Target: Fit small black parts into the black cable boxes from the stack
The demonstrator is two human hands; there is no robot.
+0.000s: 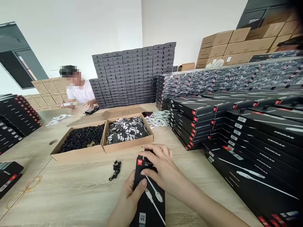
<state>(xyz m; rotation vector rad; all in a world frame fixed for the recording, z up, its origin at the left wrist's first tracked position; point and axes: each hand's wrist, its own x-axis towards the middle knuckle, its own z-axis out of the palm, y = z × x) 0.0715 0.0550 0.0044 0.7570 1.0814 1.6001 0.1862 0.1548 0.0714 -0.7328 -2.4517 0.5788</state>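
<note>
Lowest in view, at six o'clock, a slim black box point(147, 206) printed with a white cable points its red-labelled end toward twelve o'clock over the wooden table point(71, 192); whether it rests on the wood or is held just above it cannot be told; the left hand point(127, 198) clasps the box's left edge from eight o'clock, thumb laid across the printed face, the other fingers hidden beneath; the right hand point(163, 168) enters from four o'clock and arches over the far end, fingers curled close together over the top edge, thumb pressed on the face; both hands are thus closed on the box. A small heap of black clips point(115, 168) lies just beside the box at ten o'clock, touched by neither hand; at eleven to twelve o'clock two open cartons stand side by side and touching, the left carton point(78, 151) filled with small black parts, the right carton point(129, 145) with black-and-white pieces; coiled white cables point(158, 118) lie beyond at one o'clock; stacked black boxes point(236, 132) crowd two to four o'clock, near the right forearm; a wall of grey boxes point(134, 75) closes twelve o'clock, with brown cartons point(236, 44) at two o'clock; a co-worker in a white shirt point(80, 93) sits at eleven o'clock; yellow rubber bands point(23, 189) lie at nine o'clock.
</note>
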